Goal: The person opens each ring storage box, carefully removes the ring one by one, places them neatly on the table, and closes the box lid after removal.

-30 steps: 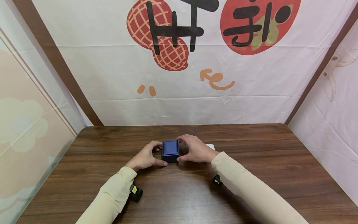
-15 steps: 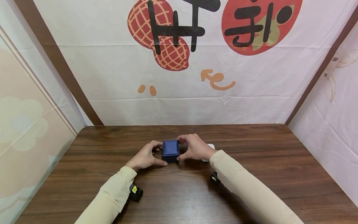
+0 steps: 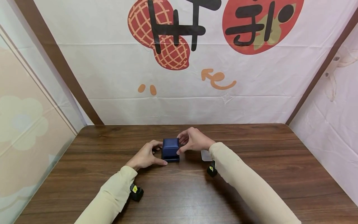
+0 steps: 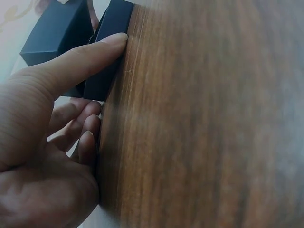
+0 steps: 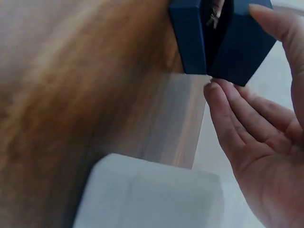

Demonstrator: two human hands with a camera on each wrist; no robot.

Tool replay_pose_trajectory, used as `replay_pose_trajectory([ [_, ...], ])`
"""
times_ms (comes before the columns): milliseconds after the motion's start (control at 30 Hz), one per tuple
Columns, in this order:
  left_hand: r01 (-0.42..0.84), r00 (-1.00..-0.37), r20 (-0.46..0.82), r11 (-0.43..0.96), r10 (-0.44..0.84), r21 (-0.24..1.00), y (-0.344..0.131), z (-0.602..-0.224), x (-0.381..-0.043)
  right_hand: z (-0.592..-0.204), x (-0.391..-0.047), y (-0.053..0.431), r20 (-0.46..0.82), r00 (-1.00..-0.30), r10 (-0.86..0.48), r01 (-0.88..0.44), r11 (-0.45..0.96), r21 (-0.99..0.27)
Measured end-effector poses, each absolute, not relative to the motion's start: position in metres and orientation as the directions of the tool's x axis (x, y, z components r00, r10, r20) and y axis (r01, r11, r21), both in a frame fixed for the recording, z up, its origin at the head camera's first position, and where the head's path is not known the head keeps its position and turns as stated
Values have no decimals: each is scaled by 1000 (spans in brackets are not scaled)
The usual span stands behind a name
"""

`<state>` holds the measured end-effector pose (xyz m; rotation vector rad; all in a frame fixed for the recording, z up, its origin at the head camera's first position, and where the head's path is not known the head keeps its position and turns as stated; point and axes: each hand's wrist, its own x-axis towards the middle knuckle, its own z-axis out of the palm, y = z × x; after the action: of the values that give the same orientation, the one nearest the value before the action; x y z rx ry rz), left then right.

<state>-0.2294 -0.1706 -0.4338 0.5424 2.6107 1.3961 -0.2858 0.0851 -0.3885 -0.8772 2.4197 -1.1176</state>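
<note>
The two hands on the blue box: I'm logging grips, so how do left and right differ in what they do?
The left hand stays low on the table, its thumb pressed against the base of the blue box. The right hand sits higher, its thumb and fingertips pinching the lid, which is tilted up with a gap showing in the right wrist view. Both touch the same box and wear beige sleeves.

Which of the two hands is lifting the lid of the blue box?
The right hand tilts the box lid up; the left hand only steadies the base on the table.
</note>
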Motion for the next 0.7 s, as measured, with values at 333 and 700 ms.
replay_pose_trajectory([
  [333, 218, -933, 24, 511, 358, 831, -168, -433, -230, -386, -302, 90, -181, -735, -653, -204, 469, -859],
  [700, 219, -937, 28, 522, 348, 825, -168, -433, -232, -394, -303, 87, -239, -759, -605, -11, 379, -925],
])
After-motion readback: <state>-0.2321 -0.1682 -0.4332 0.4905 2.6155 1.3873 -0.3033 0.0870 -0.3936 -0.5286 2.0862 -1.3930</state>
